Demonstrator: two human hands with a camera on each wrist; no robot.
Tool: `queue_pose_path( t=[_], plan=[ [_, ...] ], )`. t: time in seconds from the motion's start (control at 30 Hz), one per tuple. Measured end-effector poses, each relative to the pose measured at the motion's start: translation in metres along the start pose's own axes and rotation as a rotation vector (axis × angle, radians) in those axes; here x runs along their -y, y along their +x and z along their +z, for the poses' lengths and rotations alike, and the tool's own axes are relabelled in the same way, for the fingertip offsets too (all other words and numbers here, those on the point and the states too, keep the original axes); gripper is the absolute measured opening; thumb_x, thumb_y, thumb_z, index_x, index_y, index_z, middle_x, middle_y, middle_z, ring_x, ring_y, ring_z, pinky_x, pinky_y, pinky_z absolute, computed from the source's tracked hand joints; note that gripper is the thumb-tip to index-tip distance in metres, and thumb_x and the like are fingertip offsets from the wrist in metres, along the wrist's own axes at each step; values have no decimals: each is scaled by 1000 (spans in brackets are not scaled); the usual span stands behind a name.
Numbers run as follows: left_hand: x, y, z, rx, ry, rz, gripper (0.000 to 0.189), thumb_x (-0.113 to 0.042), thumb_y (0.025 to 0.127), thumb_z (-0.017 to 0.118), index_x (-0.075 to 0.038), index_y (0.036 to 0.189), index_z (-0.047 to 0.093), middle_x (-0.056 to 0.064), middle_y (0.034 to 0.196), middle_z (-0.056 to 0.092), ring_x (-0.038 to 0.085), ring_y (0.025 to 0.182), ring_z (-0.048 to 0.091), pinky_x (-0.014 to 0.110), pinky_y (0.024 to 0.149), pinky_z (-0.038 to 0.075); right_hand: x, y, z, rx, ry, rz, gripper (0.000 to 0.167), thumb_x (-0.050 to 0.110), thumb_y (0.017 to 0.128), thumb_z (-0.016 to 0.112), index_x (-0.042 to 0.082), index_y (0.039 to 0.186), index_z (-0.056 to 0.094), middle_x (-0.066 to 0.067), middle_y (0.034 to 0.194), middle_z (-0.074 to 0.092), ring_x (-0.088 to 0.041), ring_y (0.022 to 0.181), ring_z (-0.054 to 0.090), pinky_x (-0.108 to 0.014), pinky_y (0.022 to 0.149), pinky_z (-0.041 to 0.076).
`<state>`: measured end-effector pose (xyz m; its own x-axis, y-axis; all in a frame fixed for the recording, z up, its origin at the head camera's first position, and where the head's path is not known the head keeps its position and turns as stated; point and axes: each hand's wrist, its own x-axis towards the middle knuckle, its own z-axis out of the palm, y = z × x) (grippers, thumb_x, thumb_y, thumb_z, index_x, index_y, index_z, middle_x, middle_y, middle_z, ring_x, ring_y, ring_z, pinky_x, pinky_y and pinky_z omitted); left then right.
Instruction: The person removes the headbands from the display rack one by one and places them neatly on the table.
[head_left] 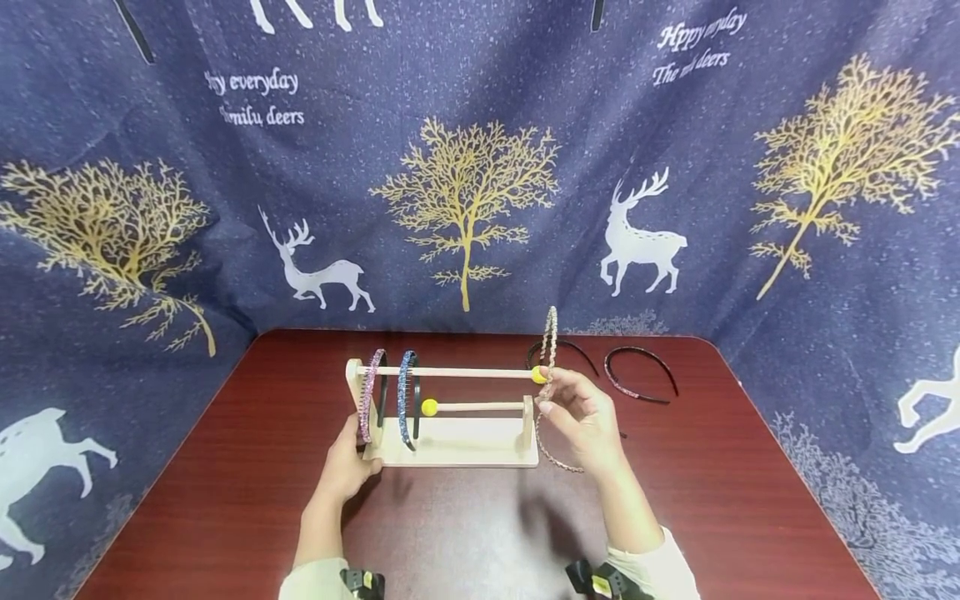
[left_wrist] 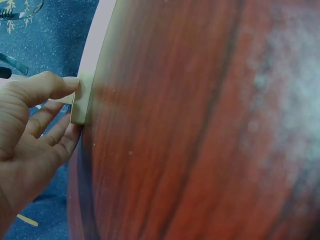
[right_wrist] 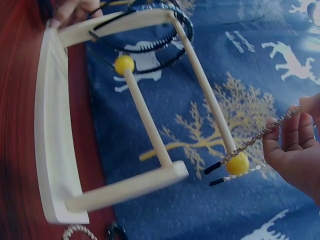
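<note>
A pale wooden headband rack stands on the table, its two rods tipped with yellow balls. My left hand grips the left end of its base, thumb on the edge in the left wrist view. A pink headband and a blue glittery headband hang at the left of the upper rod. With my right hand I pinch a gold beaded headband beside that rod's yellow ball. In the right wrist view its black-tipped ends lie on either side of the ball.
Behind the right hand a dark headband and a black headband with pink beads lie on the table. Another beaded headband lies by the rack's right end. A blue printed cloth hangs behind the table.
</note>
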<state>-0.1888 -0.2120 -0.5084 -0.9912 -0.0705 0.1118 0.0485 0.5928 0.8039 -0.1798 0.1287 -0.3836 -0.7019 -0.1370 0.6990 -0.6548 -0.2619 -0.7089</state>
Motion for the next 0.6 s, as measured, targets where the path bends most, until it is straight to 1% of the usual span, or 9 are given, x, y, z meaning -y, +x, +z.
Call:
queue_pose_path(
  t=[0.07,0.17,0.27,0.37,0.6],
  plan=[
    [-1,0,0,4,-4,-6,82,11,65,72,0,136,32,28,113,55,40,105,53,51,88,45,2,-2,-6,-8,-22,14,38,-22,76,53,-9,112,57,-2,103,64,-11,85,58,-20,74,51],
    [-1,-1,-1,11,-13,-10,82,12,66,72,0,136,31,28,114,55,40,104,54,50,86,47,4,-5,-15,-19,-54,60,35,-18,78,55,-14,113,54,-5,94,64,-12,83,58,-21,72,51],
    [-1,-1,-1,12,-13,-10,82,12,66,72,0,136,31,28,114,55,40,104,54,50,86,47,5,-9,-24,-39,-97,99,34,-15,79,58,-13,113,56,-5,86,62,-12,80,57,-20,70,51],
    [-1,-1,0,9,-10,-8,83,12,65,72,-1,136,32,28,113,55,41,104,54,52,88,46,5,-12,-34,-49,-123,113,36,-18,78,57,-12,113,57,-6,84,60,-11,79,57,-19,68,51],
    [1,2,1,16,-14,-34,84,12,63,71,-3,136,31,27,113,55,40,105,53,52,87,45,1,-19,-60,-39,-114,130,38,-21,77,54,-13,115,56,-5,87,61,-11,82,56,-18,70,50]
  ],
)
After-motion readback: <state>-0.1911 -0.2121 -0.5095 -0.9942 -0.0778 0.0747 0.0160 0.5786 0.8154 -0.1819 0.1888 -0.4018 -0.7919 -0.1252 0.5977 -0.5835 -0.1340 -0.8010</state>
